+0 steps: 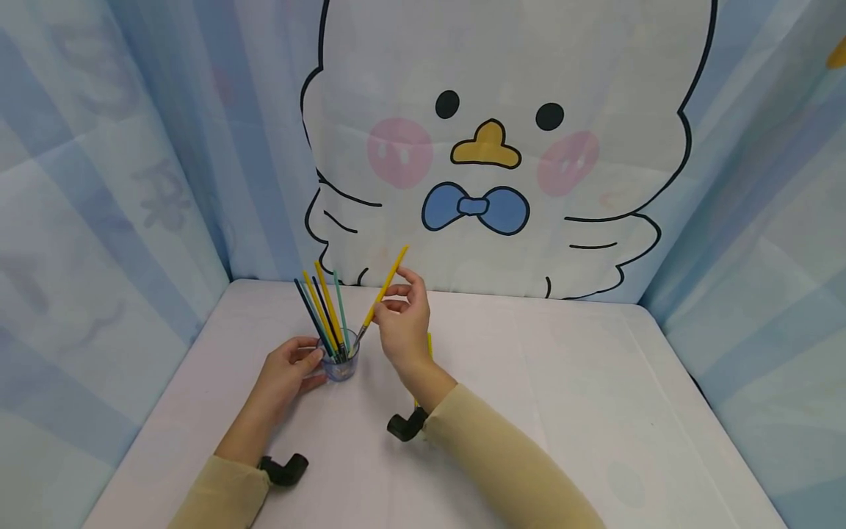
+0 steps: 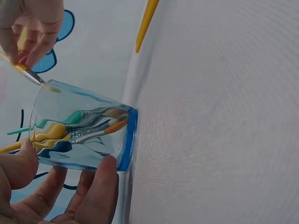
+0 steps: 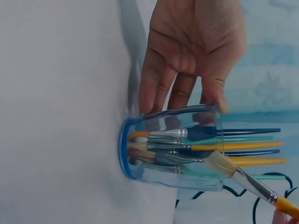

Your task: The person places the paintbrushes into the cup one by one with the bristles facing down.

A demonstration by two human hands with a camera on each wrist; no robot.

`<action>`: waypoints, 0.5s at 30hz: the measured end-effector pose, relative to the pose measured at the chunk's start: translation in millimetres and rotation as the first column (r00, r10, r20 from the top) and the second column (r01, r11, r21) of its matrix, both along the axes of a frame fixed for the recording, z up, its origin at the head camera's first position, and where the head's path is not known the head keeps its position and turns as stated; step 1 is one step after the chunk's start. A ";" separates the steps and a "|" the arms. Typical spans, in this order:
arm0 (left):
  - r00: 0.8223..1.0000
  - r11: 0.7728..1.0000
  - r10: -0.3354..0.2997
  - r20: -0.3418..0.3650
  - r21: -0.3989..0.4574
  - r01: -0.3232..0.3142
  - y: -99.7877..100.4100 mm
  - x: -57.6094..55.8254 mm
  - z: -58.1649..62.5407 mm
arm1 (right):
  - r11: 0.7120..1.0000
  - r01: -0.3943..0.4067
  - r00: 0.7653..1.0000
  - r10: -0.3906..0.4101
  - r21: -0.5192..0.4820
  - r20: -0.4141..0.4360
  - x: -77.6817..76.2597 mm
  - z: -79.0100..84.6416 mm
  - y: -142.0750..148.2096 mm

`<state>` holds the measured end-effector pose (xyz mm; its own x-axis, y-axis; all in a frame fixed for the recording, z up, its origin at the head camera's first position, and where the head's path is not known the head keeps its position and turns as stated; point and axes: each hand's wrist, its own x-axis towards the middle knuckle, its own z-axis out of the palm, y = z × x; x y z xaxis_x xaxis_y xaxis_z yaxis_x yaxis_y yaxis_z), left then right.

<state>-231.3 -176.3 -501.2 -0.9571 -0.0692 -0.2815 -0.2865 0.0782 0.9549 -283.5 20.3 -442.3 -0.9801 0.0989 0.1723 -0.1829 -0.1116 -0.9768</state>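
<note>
A clear cup with a blue base [image 1: 341,372] stands upright on the table. Several paintbrushes [image 3: 205,145] with yellow, teal and dark blue handles lean in it, bristles down. My left hand [image 1: 286,367] holds the cup from its left side, thumb near the rim and fingers along the wall. Over on the cup's right, my right hand [image 1: 406,323] pinches a yellow paintbrush [image 1: 388,285] by its handle. That brush tilts, its pale bristles [image 3: 220,163] low at the cup's rim. In the head view, whether the bristles are inside the rim is hard to tell.
Another yellow-handled stick [image 2: 147,25] lies on the white table [image 1: 562,397], partly hidden under my right wrist in the head view. Black wrist mounts [image 1: 286,470] stick out from both sleeves. A curtain with a cartoon print [image 1: 489,257] hangs behind the table.
</note>
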 end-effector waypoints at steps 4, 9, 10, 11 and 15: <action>1.000 1.000 -0.003 -0.001 -0.003 0.003 0.1 -0.6 -0.5 | 0.999 -0.012 1.000 0.013 0.049 -0.002 -1.3 -5.4 -3.8; 1.000 1.000 -0.009 0.006 -0.009 0.009 0.0 -0.2 -0.6 | 0.991 -0.042 0.999 0.042 0.130 0.003 -1.6 -10.9 -7.9; 1.000 1.000 -0.010 0.008 -0.010 0.010 0.0 -0.1 -0.6 | 0.988 -0.048 0.999 0.048 0.145 0.004 -1.6 -12.4 -8.8; 1.000 1.000 -0.011 0.008 -0.010 0.011 -0.1 -0.1 -0.6 | 0.986 -0.055 0.999 0.054 0.157 0.005 -1.6 -13.9 -9.8; 1.000 1.000 -0.011 0.004 -0.007 0.011 -1.0 -0.6 -1.1 | 0.979 -0.066 0.998 0.065 0.194 0.014 -2.3 -20.7 -14.3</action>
<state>-231.9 -177.3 -502.3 -0.9566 -0.0607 -0.2849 -0.2894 0.0878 0.9532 -285.8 5.9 -463.0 -0.9847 -0.0002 0.1740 -0.1736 0.0690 -0.9824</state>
